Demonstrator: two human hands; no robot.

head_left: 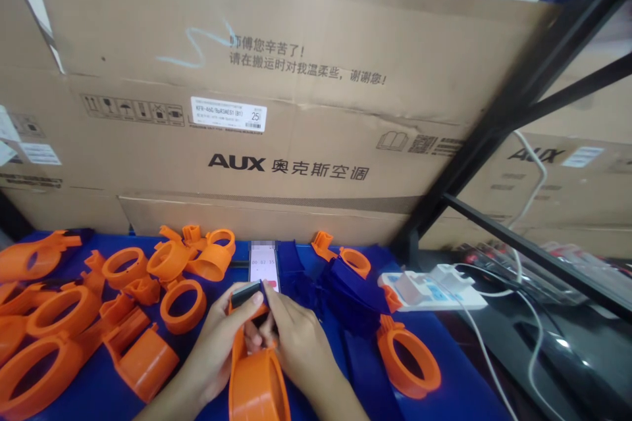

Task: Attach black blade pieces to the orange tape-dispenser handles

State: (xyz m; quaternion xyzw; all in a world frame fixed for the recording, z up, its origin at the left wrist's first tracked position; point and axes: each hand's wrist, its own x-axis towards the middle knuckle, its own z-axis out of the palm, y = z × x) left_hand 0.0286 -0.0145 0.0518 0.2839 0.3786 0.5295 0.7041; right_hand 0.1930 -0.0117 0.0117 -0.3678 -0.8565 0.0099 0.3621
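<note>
My left hand [223,321] is closed round the upper bracket of an orange plastic ring holder [257,385], thumb on top. Against that bracket sits a small black piece [245,294]; I cannot make out what it is. From the other side my right hand [295,323] closes on the same bracket, its fingertips partly hidden beneath the black piece. The wide ring of the holder hangs down toward me. Just beyond my hands lies a phone [263,261] showing a running timer.
Several orange ring holders [184,306] crowd the left of the blue surface [457,385]. Another holder [409,360] lies at right, near dark blue sheets [355,286]. A white power strip [434,293] with cables stands by the black rack post [474,125]. Cardboard [316,125] walls the back.
</note>
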